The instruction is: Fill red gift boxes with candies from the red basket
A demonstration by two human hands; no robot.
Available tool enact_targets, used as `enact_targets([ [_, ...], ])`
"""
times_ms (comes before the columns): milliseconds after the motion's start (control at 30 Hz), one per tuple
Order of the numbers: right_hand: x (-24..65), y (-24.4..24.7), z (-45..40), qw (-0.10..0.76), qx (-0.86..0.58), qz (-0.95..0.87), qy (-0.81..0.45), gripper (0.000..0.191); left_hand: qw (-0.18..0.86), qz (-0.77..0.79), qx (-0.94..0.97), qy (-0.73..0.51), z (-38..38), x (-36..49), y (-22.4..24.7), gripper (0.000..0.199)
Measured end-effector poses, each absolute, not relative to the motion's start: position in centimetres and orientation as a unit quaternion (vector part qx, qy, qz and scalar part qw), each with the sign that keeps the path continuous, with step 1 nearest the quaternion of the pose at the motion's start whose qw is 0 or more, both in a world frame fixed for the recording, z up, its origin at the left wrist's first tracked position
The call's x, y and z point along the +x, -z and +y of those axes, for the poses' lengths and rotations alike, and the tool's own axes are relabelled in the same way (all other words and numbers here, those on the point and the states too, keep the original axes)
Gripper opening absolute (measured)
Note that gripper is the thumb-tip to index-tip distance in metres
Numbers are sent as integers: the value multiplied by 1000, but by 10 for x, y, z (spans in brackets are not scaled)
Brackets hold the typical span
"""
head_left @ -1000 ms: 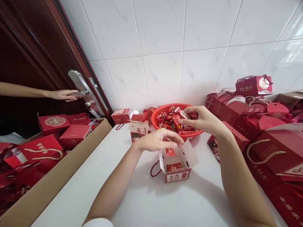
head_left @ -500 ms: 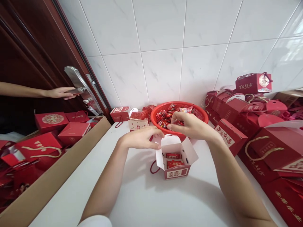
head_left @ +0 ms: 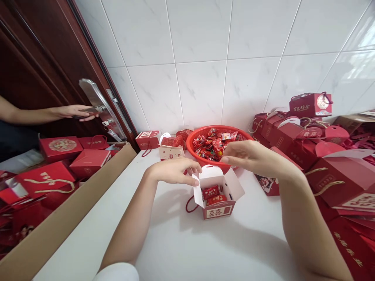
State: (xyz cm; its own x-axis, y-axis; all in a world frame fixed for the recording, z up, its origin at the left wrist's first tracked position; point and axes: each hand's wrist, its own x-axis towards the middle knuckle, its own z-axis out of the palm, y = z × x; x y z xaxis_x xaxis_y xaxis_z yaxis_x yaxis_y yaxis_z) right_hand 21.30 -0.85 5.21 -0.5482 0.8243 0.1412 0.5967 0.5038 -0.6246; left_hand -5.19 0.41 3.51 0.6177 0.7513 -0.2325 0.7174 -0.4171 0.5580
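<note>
A small red-and-white gift box (head_left: 219,212) stands on the white table with its flaps spread. Inside it lie red-wrapped candies (head_left: 216,200). My left hand (head_left: 172,170) is at the box's back left, fingers curled and thumb against the left flap, gripping it there. Just behind the box sits a red plastic basket (head_left: 191,146) of wrapped candies (head_left: 208,146). My right hand (head_left: 249,156) hovers at the basket's front right rim, thumb and bent fingers apart; I see nothing in it. A dark red cord handle (head_left: 191,205) hangs at the box's left.
Many red gift boxes (head_left: 336,179) are piled on the right. A carton (head_left: 96,179) at left holds more boxes. Another opened box (head_left: 171,152) and a closed one (head_left: 148,139) stand by the tiled wall. Another person's hand (head_left: 83,112) grips the door handle (head_left: 99,109).
My right hand has moved rightward from over the basket, its fingers spreading. The candies in the box now lie differently. A red box beside my right forearm has tipped over. My left hand stays put.
</note>
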Motion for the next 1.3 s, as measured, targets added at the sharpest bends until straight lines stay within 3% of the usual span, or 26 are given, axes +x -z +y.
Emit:
enact_targets([
  [133, 224, -44, -18, 61, -505, -836, -205, 36, 298, 425, 854, -26, 5, -52, -35, 40],
  [200, 226, -40, -22, 24, -494, -843, -212, 38, 286, 418, 862, -16, 6, -52, -36, 40],
  [433, 216, -38, -29, 48, -375, -890, -255, 36, 337, 379, 862, -31, 6, -49, -34, 45],
  [667, 208, -25, -21, 12, -316, -897, -309, 48, 316, 337, 884, -71, -2, -15, -16, 26],
  [800, 209, -20, -16, 1, -305, -902, -307, 40, 327, 349, 875, -77, 0, -16, -14, 27],
  [1000, 208, -22, -16, 12, -349, -887, -300, 19, 200, 503, 836, -87, 5, -20, -12, 20],
  [1300, 200, -9, -7, -91, -479, -855, -175, 43, 223, 513, 827, -60, 6, -16, -7, 58],
])
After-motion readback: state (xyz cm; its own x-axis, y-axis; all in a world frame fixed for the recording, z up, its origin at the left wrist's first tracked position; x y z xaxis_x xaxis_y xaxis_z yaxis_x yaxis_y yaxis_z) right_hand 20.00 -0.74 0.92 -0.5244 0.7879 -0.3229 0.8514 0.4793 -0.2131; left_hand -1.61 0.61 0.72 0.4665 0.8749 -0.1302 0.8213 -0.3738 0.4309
